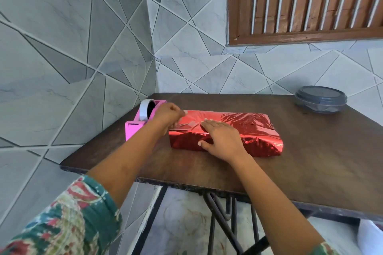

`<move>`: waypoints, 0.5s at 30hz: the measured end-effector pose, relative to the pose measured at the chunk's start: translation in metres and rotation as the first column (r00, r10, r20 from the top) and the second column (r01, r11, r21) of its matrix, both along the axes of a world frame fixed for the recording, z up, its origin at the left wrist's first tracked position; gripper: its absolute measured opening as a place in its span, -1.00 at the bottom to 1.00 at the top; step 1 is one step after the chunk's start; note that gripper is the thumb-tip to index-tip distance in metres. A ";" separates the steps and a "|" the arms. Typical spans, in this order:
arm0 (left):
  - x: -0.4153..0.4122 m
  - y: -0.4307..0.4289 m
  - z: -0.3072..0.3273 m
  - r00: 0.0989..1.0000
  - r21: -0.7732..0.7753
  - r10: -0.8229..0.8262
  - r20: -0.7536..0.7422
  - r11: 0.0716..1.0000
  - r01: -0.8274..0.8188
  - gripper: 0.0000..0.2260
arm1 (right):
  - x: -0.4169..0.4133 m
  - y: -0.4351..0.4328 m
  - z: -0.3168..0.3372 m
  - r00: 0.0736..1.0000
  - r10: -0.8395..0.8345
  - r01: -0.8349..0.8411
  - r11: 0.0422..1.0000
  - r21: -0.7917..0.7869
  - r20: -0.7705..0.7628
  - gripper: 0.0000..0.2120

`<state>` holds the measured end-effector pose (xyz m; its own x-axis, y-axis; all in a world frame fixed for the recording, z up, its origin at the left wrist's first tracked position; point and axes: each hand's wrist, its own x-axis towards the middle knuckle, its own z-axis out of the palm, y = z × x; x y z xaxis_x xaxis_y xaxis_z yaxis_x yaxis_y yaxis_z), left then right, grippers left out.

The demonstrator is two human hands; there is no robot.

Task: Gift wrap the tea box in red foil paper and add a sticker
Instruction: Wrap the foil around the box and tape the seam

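Note:
The tea box, covered in shiny red foil paper, lies flat on the dark wooden table. My right hand lies flat on its near left part, fingers straight on the top seam and thumb down the front side. My left hand hovers at the box's left end with curled fingers; it seems to pinch a strip of clear tape against the foil, though the strip is blurred. The foil at the right end is crumpled and loosely folded. No sticker is in view.
A pink tape dispenser with a white roll stands at the table's left edge, just behind my left hand. A round grey lidded container sits at the far right corner. Tiled walls close in at the back and left.

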<state>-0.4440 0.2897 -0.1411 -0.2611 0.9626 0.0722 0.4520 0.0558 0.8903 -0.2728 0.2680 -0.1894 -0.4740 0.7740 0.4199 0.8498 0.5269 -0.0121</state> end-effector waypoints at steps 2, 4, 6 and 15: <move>0.016 0.004 -0.003 1.000 -0.045 -0.008 0.012 0.999 0.009 -0.78 | 0.000 -0.001 0.001 1.000 0.000 0.000 1.000 0.001 0.005 -0.40; 0.023 0.006 -0.010 1.000 -0.166 0.015 -0.009 0.986 -0.016 -0.75 | 0.000 -0.001 0.001 1.000 -0.003 0.003 1.000 -0.005 0.009 -0.40; 0.020 0.003 -0.016 0.999 -0.282 0.035 0.035 0.959 -0.024 -0.68 | 0.000 -0.001 0.001 1.000 -0.001 0.001 1.000 -0.006 0.013 -0.41; 0.007 -0.012 -0.013 0.989 -0.097 0.008 0.150 0.995 0.007 -0.60 | 0.000 -0.001 0.002 1.000 -0.013 0.013 1.000 0.002 0.009 -0.40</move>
